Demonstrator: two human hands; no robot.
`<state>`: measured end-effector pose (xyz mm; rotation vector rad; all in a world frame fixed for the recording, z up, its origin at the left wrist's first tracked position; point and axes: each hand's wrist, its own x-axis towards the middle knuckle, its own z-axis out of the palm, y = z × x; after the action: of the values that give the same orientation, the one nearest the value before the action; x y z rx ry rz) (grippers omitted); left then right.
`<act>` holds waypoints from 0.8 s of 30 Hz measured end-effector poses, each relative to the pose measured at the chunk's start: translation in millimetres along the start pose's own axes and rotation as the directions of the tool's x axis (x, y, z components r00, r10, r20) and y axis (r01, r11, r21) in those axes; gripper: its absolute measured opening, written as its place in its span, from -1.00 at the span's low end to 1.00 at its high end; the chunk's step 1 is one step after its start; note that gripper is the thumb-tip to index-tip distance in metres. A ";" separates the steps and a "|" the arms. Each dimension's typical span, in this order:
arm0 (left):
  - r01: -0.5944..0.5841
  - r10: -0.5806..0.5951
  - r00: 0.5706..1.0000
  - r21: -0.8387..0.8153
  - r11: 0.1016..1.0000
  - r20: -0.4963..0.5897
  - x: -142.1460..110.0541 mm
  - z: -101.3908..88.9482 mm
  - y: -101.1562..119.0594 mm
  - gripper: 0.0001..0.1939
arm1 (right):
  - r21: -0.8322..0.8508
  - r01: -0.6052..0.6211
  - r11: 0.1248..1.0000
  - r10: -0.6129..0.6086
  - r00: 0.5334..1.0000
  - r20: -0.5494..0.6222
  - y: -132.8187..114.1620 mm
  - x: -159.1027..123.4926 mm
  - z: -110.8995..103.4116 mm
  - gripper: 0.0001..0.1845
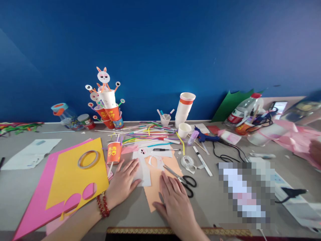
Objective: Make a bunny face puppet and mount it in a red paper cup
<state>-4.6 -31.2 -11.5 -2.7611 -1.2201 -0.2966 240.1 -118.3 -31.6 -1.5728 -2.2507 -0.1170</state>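
My left hand [123,182] lies flat with fingers spread on a white paper cut-out [144,167], a red bead bracelet [102,205] on its wrist. My right hand [175,199] rests flat, fingers stretched, on a light orange sheet [152,197] under the white paper. Black-handled scissors [184,180] lie just right of my right fingers. An orange paper cup on a stick [114,153] stands close to my left fingertips.
A yellow sheet [75,177] with cut circles lies on pink card [37,207], a tape ring [88,159] on top. Behind are many coloured straws [147,132], stacked cups [185,108], paper rabbit cups [106,100], a blue glue gun [205,136], a marker [202,161], a bottle [244,110].
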 end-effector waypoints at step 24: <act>0.153 -0.155 0.987 -0.057 0.987 -0.034 28.0 -6.0 -20.7 -0.62 | -0.058 0.070 0.996 -0.072 0.997 -0.036 2.8 -11.0 -5.0 -0.30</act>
<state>-2.4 1.8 0.9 -2.6965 -1.4393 -0.4010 247.3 -128.4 -31.4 -1.5063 -2.2928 -0.2310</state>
